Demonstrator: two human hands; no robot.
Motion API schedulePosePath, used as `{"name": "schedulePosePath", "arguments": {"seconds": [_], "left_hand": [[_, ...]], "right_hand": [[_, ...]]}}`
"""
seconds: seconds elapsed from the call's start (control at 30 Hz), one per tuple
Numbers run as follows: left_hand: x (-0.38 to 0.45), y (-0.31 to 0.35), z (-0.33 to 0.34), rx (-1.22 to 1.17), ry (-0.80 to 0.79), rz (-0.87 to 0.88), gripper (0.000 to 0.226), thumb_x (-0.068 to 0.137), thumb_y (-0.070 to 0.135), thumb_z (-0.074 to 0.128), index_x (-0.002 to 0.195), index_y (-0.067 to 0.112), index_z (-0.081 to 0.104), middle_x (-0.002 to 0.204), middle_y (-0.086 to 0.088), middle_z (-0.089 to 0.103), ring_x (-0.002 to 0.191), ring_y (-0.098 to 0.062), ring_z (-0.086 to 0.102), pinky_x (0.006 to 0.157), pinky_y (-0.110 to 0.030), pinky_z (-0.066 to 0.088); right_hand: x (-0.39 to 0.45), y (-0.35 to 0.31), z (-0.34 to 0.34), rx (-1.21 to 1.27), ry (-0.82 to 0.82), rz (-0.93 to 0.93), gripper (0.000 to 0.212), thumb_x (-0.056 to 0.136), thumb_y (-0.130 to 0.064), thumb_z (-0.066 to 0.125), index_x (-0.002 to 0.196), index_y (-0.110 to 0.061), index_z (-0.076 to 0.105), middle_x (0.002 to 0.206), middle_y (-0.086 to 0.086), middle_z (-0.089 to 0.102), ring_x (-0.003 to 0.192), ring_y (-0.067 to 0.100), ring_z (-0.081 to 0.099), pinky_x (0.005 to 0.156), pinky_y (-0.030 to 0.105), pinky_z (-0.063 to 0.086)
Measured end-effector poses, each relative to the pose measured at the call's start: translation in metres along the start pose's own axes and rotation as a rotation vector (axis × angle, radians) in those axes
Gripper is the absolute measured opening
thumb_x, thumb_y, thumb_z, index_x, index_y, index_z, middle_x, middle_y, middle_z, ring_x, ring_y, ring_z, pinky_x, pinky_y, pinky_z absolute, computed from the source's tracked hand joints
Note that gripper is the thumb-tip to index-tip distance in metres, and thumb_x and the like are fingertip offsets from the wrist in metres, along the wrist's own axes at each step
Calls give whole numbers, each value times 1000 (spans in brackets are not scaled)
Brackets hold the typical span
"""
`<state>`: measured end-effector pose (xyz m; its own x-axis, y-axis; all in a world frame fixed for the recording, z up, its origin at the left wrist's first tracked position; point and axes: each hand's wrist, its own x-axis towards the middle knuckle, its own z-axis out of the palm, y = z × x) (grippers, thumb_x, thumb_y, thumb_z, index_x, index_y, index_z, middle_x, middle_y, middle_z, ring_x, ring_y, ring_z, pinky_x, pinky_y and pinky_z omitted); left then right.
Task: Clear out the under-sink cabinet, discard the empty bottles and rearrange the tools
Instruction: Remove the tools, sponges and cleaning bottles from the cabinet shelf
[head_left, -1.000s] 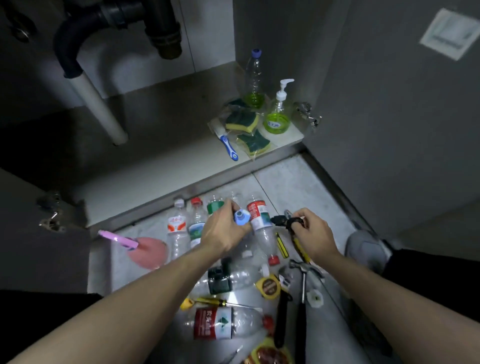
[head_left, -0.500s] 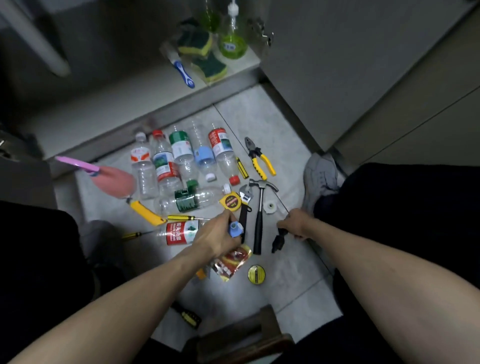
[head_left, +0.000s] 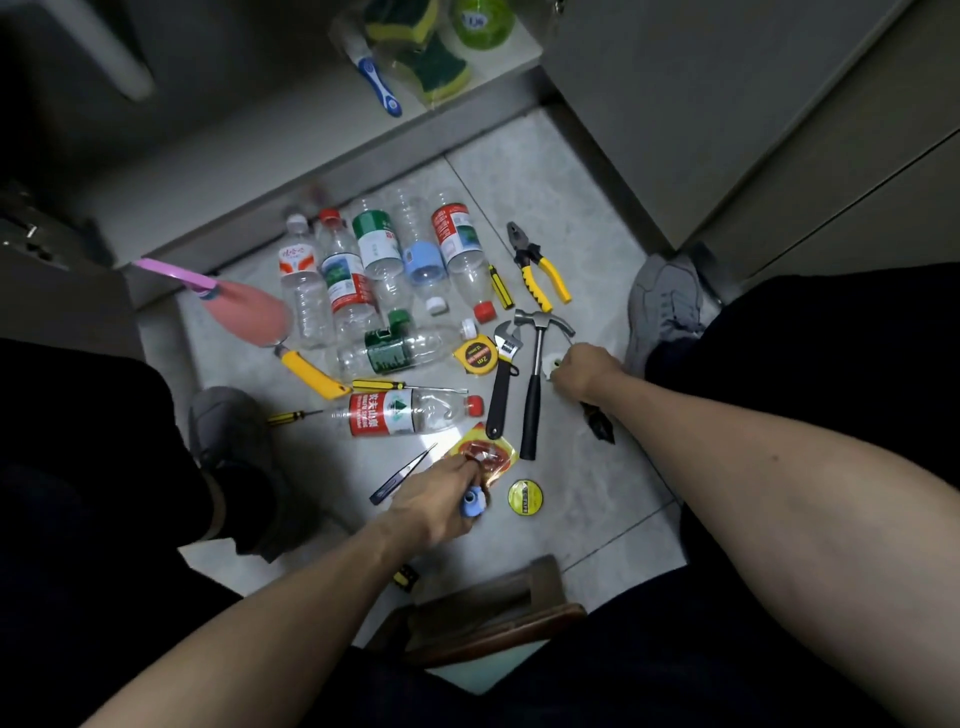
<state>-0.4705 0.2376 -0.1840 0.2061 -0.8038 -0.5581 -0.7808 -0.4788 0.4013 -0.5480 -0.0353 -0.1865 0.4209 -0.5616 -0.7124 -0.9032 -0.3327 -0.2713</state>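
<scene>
My left hand (head_left: 434, 501) grips a small blue piece (head_left: 474, 503) above the floor (head_left: 587, 499); my right hand (head_left: 582, 371) holds a black tool (head_left: 600, 425) beside the hammer (head_left: 535, 374). Empty bottles (head_left: 363, 270) lie in a row before the cabinet (head_left: 249, 156).

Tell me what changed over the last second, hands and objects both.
Both hands pulled back from the bottle row toward the person. The left hand kept its grip on the small blue object, now beside the yellow tape roll. The right hand carried the black tool down to the floor right of the hammer. The bottles, pliers and wrench stayed put.
</scene>
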Motion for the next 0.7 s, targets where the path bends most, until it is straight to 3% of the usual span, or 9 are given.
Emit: {"name": "schedulePosePath", "arguments": {"seconds": [0.13,0.3,0.47,0.6,0.7], "left_hand": [[-13,-22,19,54,-57,-2,39,84,29,63,121,23,51,127,0,54,112,-25,55,83,-30,45],[-29,-45,31,128,-108,-34,44,88,23,59,131,19,49,134,-4,47,115,-30,53,84,-36,48],[-22,-43,11,71,-91,-48,28,81,28,62,109,20,59,117,0,57,103,-26,59,68,-25,41],[-2,-39,-39,33,-10,-56,17,85,40,61,90,25,55,97,1,65,90,-25,63,63,-27,38],[13,-40,-85,3,82,-73,19,89,42,55,90,24,60,92,0,65,88,-25,61,62,-28,35]], "right_hand": [[1,-7,6,-109,123,-38,17,90,-26,49,91,-14,60,112,15,66,95,36,62,74,31,44],[0,-23,0,-144,161,-101,11,86,-19,52,79,-15,58,101,14,68,88,34,63,67,30,43],[1,-54,-9,-104,229,-162,19,91,-22,48,93,-12,65,100,13,66,89,36,62,70,33,47],[9,-94,-28,-32,250,-234,16,90,-22,47,86,-16,61,95,10,66,87,33,60,68,32,44],[15,-132,-48,25,277,-293,19,93,-24,46,85,-17,63,89,9,66,87,33,62,68,31,44]]}}
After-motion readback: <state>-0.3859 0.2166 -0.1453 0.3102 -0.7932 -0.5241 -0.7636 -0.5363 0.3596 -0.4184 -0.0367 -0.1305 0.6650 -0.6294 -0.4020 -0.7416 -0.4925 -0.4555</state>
